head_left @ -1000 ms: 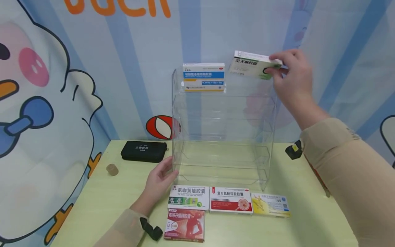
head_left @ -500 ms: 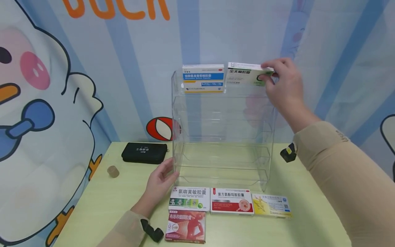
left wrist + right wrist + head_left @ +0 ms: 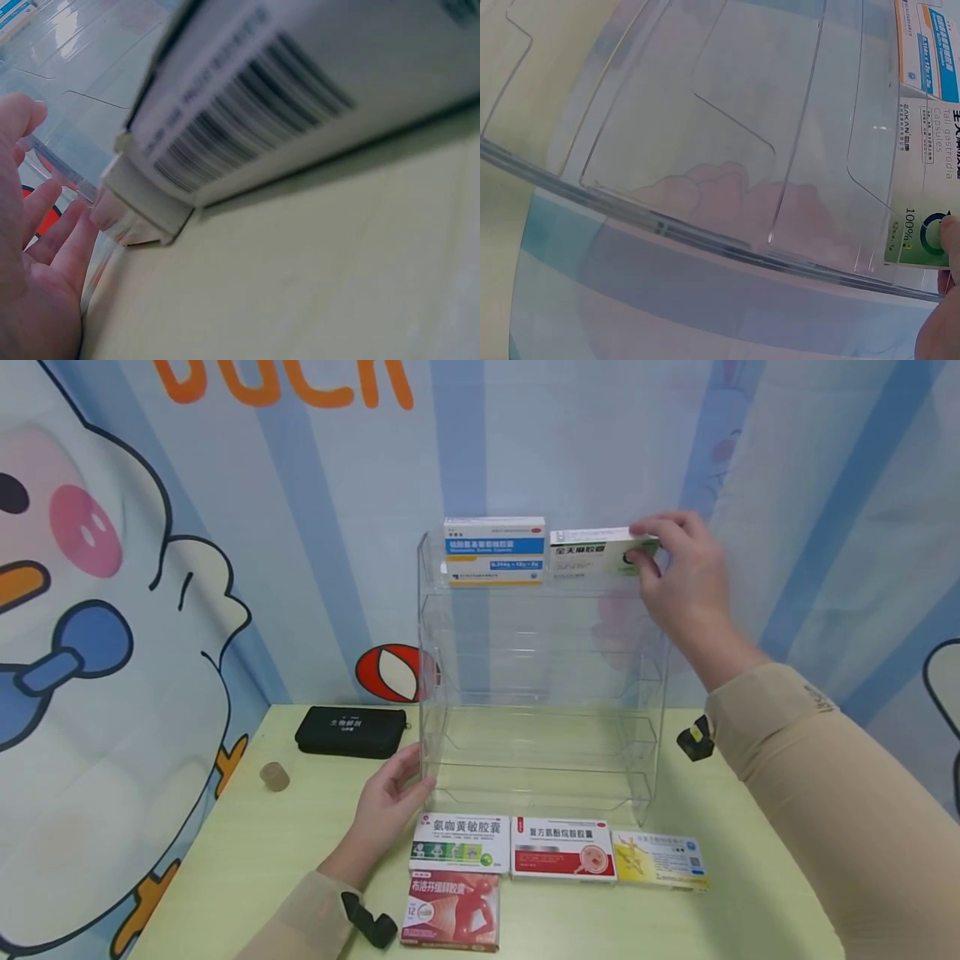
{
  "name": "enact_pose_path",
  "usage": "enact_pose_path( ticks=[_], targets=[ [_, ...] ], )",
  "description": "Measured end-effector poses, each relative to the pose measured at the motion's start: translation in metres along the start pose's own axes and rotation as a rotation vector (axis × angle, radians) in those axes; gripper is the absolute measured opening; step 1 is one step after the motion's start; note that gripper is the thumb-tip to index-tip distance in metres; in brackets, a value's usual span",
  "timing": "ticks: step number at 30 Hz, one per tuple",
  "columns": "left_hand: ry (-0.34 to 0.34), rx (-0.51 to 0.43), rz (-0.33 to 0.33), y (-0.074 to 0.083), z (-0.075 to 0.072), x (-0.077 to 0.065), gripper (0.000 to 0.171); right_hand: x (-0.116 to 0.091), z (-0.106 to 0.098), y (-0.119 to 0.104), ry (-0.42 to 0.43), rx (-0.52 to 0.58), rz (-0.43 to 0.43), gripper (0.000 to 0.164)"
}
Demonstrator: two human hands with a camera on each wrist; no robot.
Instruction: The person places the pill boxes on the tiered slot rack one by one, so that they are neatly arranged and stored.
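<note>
At the rack's top right, my right hand (image 3: 686,572) pinches one end of a white and green medicine box (image 3: 592,553) between thumb and fingers. In the right wrist view this box (image 3: 922,180) stands behind the top tier's clear front lip. Beside it on the same tier is a blue, white and orange medicine box (image 3: 495,552). My left hand (image 3: 386,802), fingers fairly straight, rests against the lower left side of the clear tiered display rack (image 3: 540,739). In the left wrist view the left fingertips (image 3: 84,217) meet the rack's edge.
Before the rack lie a white and green box (image 3: 459,843), a red and white box (image 3: 562,850), a yellow and white box (image 3: 660,860) and a pinkish-red box (image 3: 450,910). A black zip case (image 3: 351,732) and a small brown cylinder (image 3: 274,777) lie left. A cartoon cloth hangs behind.
My right hand has brought the white and green box left and down onto the rack's top tier, next to the blue and white one. My left hand stays at the rack's side.
</note>
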State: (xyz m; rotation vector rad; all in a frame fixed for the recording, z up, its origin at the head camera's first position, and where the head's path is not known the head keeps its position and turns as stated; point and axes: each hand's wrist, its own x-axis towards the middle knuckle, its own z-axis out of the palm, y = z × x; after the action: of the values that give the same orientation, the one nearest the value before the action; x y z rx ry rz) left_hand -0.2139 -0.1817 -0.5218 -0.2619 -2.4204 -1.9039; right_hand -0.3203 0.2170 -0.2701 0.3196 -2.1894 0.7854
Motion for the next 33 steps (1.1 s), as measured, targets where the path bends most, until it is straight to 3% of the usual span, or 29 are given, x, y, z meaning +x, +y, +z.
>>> enact_pose_path(
  ticks=[4, 20, 26, 33],
  targets=[
    [-0.004, 0.0, -0.001, 0.001, 0.0, 0.001, 0.061, 0.0, 0.002, 0.001, 0.009, 0.004, -0.012, 0.024],
    [-0.004, -0.001, 0.009, 0.002, -0.002, 0.0, 0.06, -0.004, 0.003, -0.001, -0.086, -0.039, 0.023, 0.032],
    [-0.008, -0.004, 0.018, 0.001, 0.0, 0.0, 0.06, -0.011, 0.003, 0.001, -0.014, 0.013, -0.002, 0.034],
    [-0.007, -0.007, 0.003, 0.004, 0.0, -0.001, 0.06, -0.033, 0.005, 0.002, 0.106, 0.079, -0.111, 0.031]
  ],
)
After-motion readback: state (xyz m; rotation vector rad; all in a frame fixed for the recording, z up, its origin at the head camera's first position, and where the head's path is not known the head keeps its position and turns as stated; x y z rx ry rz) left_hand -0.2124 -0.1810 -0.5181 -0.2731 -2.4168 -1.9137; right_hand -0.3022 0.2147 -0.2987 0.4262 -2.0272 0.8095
